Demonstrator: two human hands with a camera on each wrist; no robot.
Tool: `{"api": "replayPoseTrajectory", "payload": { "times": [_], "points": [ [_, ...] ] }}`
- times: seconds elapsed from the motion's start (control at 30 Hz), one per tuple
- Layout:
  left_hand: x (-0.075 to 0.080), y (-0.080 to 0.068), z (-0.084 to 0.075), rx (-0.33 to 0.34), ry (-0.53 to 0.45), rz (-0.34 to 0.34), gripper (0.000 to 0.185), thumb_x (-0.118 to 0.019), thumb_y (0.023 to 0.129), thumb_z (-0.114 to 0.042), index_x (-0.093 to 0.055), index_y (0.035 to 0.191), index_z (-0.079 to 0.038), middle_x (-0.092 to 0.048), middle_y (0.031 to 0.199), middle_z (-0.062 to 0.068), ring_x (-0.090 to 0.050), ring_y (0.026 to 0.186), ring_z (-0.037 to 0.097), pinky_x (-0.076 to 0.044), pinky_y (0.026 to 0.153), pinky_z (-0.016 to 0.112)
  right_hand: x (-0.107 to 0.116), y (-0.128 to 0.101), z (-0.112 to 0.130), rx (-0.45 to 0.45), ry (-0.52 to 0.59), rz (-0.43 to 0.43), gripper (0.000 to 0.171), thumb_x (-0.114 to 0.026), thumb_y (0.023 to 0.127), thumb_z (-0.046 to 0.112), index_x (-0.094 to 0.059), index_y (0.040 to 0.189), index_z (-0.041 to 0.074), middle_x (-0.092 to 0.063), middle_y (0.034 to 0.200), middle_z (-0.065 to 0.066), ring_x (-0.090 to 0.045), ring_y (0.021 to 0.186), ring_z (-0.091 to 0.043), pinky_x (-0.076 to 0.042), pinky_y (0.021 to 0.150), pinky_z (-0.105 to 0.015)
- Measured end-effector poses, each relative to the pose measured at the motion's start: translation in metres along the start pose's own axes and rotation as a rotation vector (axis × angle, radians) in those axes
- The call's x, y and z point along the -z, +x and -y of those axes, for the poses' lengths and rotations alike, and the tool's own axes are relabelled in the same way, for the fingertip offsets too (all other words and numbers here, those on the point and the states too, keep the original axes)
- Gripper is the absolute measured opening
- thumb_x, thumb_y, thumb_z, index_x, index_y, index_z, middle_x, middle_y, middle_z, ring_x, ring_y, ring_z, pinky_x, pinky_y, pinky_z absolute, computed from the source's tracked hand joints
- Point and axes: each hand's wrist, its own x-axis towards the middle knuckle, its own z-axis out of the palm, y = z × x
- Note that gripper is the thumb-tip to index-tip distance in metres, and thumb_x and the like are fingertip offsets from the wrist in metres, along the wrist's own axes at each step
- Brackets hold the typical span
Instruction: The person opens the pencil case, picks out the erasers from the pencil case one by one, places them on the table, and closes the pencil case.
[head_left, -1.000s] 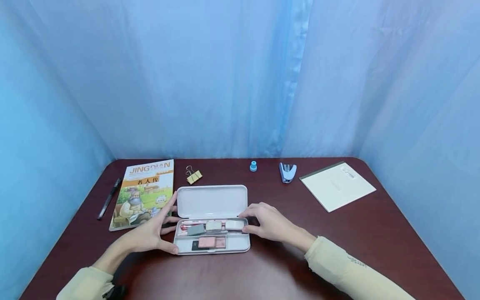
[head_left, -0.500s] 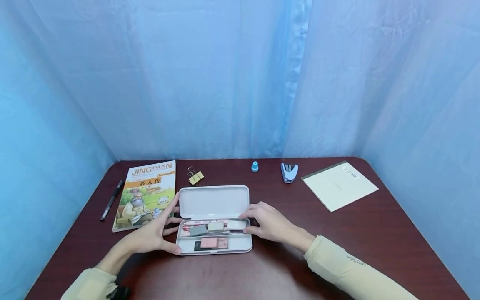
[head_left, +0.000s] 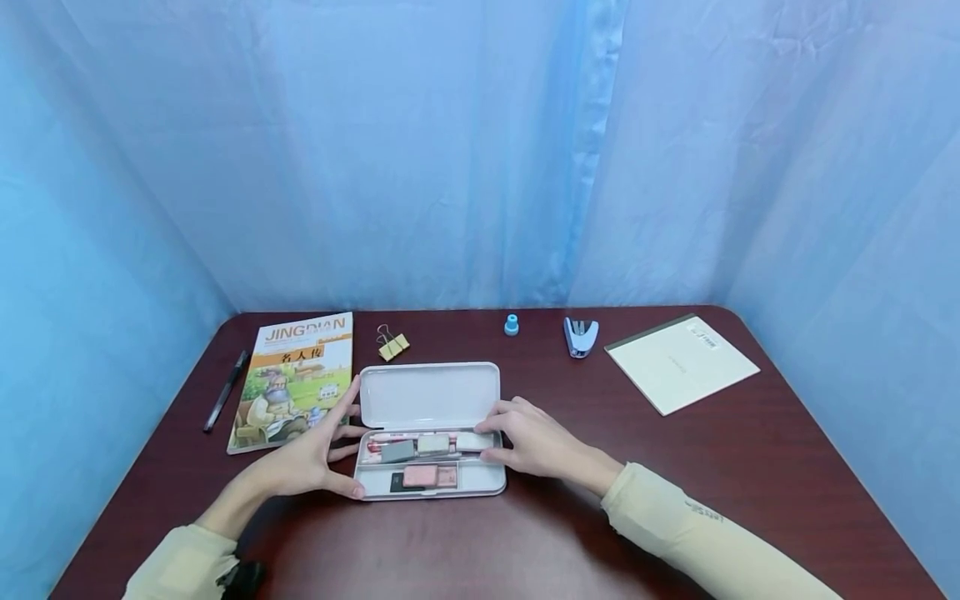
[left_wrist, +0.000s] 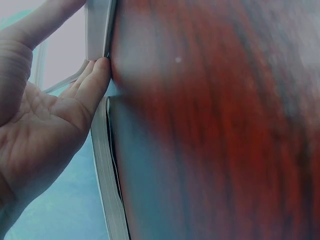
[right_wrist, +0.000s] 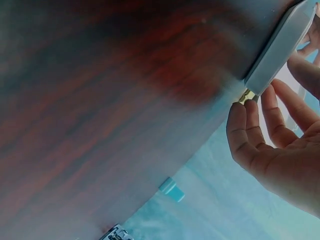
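Observation:
A white pencil case lies with its lid tipped back. In its back compartment are a grey eraser, a pale eraser, a white eraser and pink-and-red pens partly covered. A pink eraser sits in front on a black piece. My left hand spreads along the case's left side, thumb at the front corner, straight fingers near the hinge. With thumb and forefinger, my right hand pinches the white eraser at the right end. In the right wrist view its other fingers stay outside, behind the case.
Left of the case lie a book and a black pen. Behind are a yellow binder clip, a small blue bulb-shaped object and a blue stapler. A cream notepad lies at the right.
The head view has shifted slightly, moving everything in it a little. Both hands keep their places at the case, and nothing has visibly been let go.

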Motion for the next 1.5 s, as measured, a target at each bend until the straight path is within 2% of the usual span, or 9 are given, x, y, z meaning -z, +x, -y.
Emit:
{"api": "replayPoseTrajectory", "payload": {
  "times": [0.3,0.73,0.9,1.1,1.27,1.5],
  "points": [
    [0.000,0.000,0.001,-0.006,0.013,0.003,0.135,-0.090,0.077,-0.009,0.012,0.161,-0.039,-0.016,0.156,0.021,-0.036,0.141,0.043,-0.042,0.110,0.042,0.000,0.003,0.000,0.033,-0.067,-0.007,0.027,-0.083,0.087,0.023,-0.079,0.111,0.012,-0.067,0.104,0.001,-0.054,0.091,-0.019,-0.051,0.079,-0.031],
    [-0.001,0.002,0.003,0.004,0.000,0.004,0.136,-0.090,0.077,-0.009,0.012,0.161,-0.041,-0.015,0.156,0.020,-0.036,0.142,0.041,-0.040,0.111,0.043,-0.002,0.005,0.000,-0.014,-0.037,0.008,0.022,-0.084,0.086,0.024,-0.078,0.106,0.015,-0.065,0.103,0.004,-0.053,0.090,-0.016,-0.049,0.078,-0.030],
    [-0.001,0.001,0.002,0.013,0.001,-0.004,0.136,-0.090,0.077,-0.008,0.012,0.161,-0.040,-0.015,0.156,0.019,-0.036,0.142,0.041,-0.040,0.111,0.042,-0.003,0.004,0.003,0.004,-0.070,-0.005,0.023,-0.083,0.086,0.023,-0.077,0.107,0.014,-0.065,0.102,0.003,-0.053,0.088,-0.017,-0.050,0.076,-0.030],
    [-0.001,0.000,0.000,0.014,0.009,-0.011,0.136,-0.090,0.077,-0.008,0.011,0.161,-0.040,-0.017,0.155,0.019,-0.036,0.142,0.041,-0.041,0.110,0.042,0.001,0.004,0.001,-0.008,-0.103,-0.007,0.023,-0.081,0.087,0.024,-0.076,0.107,0.015,-0.065,0.103,0.003,-0.057,0.092,-0.016,-0.054,0.080,-0.034],
    [-0.001,0.000,0.000,0.013,0.006,-0.005,0.135,-0.090,0.077,-0.008,0.011,0.161,-0.040,-0.016,0.155,0.020,-0.036,0.142,0.041,-0.040,0.111,0.043,0.006,0.002,0.000,-0.015,-0.076,-0.020,0.021,-0.081,0.084,0.023,-0.075,0.103,0.016,-0.064,0.101,0.005,-0.059,0.087,-0.012,-0.055,0.078,-0.034],
    [0.000,0.000,0.000,0.018,0.006,-0.002,0.135,-0.090,0.077,-0.009,0.012,0.161,-0.041,-0.016,0.156,0.020,-0.035,0.142,0.042,-0.040,0.111,0.043,0.018,-0.002,-0.007,-0.004,0.017,-0.030,0.022,-0.077,0.084,0.022,-0.074,0.104,0.015,-0.063,0.100,0.007,-0.058,0.083,-0.009,-0.054,0.076,-0.029]
  ]
}}
